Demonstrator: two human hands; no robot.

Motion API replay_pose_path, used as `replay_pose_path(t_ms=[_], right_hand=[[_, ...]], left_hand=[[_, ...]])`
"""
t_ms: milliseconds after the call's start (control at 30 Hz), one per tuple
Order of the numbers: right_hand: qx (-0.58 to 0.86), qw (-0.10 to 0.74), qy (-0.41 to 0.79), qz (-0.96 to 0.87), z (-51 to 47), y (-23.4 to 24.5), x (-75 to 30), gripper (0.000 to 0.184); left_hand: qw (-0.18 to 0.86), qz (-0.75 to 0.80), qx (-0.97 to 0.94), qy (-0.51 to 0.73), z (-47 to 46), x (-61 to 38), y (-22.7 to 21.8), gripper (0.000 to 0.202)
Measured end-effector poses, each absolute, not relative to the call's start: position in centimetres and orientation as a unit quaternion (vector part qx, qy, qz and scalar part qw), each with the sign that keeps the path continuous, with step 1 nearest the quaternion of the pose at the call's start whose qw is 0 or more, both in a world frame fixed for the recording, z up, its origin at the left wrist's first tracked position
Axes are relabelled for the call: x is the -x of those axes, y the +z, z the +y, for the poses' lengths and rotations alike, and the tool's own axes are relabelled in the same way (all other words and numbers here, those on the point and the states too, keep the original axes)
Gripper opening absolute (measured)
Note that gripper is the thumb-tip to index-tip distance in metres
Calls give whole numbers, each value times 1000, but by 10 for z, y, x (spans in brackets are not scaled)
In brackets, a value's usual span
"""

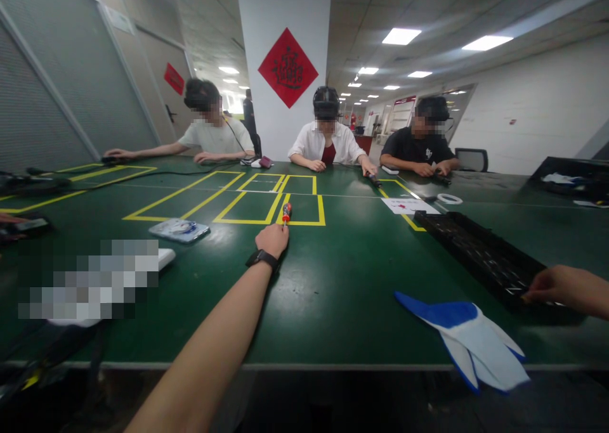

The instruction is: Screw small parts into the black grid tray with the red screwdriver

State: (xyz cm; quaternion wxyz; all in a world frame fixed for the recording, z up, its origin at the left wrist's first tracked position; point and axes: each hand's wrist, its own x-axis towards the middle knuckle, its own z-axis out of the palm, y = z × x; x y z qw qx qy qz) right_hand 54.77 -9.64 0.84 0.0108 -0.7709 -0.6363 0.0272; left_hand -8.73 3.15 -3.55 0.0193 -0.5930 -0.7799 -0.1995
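Note:
My left hand (273, 239), with a dark watch on its wrist, reaches out over the middle of the green table. Its fingers are closed around the shaft end of a screwdriver (287, 213), whose red and black handle points away from me. At the right, my right hand (571, 287) has its fingers pinched together at the near end of a long black tray (480, 246). Whatever they grip there is too small to make out. Several small metallic pieces lie in the tray's slots. A blue and white glove (469, 335) lies at the table's front edge.
Yellow tape rectangles (247, 222) mark the green tabletop (342, 281). A patterned flat case (179, 230) and a blurred white object (95, 287) lie left. A paper sheet (410, 206) and tape roll (450, 199) lie beyond the tray. Three people sit opposite.

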Motion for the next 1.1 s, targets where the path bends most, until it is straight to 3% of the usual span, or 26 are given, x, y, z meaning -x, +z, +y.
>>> replay_pose_path(t_ms=[100, 300, 767, 1100], right_hand=[[771, -53, 125, -622, -95, 14, -544, 35], [766, -59, 165, -619, -99, 21, -533, 39], [779, 26, 98, -619, -102, 13, -553, 48], [795, 9, 80, -601, -98, 18, -550, 35]], left_hand=[[18, -779, 595, -196, 32, 88, -36, 47], [20, -779, 597, -191, 32, 87, -36, 48], [10, -781, 593, -194, 29, 87, -32, 48], [6, -784, 591, -188, 26, 85, -29, 48]])
